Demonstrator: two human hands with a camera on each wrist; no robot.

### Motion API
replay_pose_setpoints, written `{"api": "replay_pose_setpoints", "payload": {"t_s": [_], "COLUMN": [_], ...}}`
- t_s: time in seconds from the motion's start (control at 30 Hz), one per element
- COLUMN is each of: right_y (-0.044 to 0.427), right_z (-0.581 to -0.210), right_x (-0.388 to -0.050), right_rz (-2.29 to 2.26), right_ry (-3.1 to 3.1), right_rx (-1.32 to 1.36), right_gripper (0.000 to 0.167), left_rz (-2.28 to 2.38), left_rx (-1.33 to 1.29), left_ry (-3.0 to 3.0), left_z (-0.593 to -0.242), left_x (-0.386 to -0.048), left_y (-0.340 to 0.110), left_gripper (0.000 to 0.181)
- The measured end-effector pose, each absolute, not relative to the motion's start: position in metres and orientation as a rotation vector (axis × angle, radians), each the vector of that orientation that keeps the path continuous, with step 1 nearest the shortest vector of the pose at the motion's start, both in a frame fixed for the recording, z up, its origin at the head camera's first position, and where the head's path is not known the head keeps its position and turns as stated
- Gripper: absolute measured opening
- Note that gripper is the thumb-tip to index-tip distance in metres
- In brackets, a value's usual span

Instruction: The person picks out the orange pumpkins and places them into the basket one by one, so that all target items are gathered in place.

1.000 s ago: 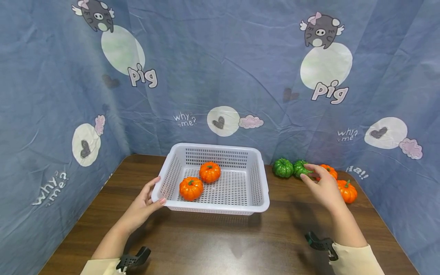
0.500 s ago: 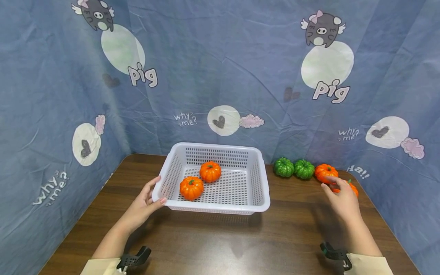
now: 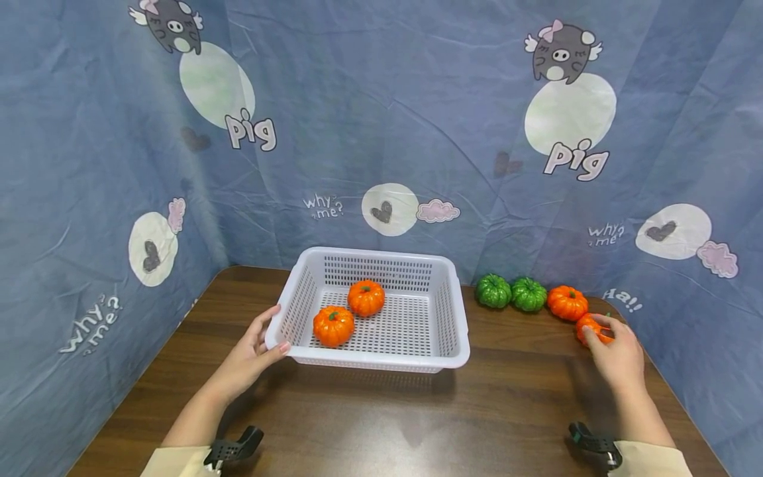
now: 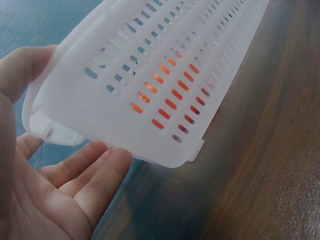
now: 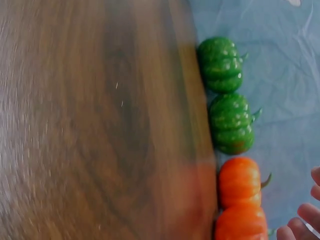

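Observation:
My left hand (image 3: pixel 247 358) grips the left end of the white perforated basket (image 3: pixel 381 359), thumb on the front rim; the left wrist view shows its fingers (image 4: pixel 107 172) against the basket's wall (image 4: pixel 100 120). Inside lie two orange pumpkins (image 3: pixel 333 326) (image 3: pixel 366 298). At the right, my right hand (image 3: pixel 621 354) is at the nearest orange pumpkin (image 3: pixel 587 329), with thumb and fingers spread around it and partly covering it. Whether they press on it cannot be told. In the right wrist view only fingertips (image 5: pixel 300 225) show, beside the lower orange pumpkin (image 5: pixel 241 222).
Another orange pumpkin (image 3: pixel 567 303) and two green pumpkins (image 3: pixel 528 294) (image 3: pixel 493 291) stand in a row along the back right of the brown table (image 3: pixel 381 417). Blue printed cloth (image 3: pixel 322 132) hangs behind and at both sides.
My right hand has moved right and toward the table's right edge, from near the green pumpkins to the nearest orange one. The left hand and basket have stayed put.

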State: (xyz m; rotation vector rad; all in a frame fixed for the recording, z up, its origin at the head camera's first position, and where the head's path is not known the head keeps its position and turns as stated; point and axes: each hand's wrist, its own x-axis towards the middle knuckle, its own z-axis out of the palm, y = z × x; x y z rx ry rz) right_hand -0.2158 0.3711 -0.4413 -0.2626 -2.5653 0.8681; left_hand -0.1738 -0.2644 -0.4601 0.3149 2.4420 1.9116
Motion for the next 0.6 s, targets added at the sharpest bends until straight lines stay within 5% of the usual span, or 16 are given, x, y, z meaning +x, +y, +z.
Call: {"api": "replay_pose_setpoints", "payload": {"t_s": [0.6], "right_y": [0.4], "right_z": [-0.453], "right_x": [-0.222], "right_rz": [0.881], "right_ry": [-2.467], "right_rx": [-0.457], "right_gripper": [0.041], "left_rz": [1.9], "left_rx": [0.304], "left_ry": [2.452], "left_z": [-0.458], "left_x": [-0.173], "left_y": [-0.264], "left_gripper": [0.082]}}
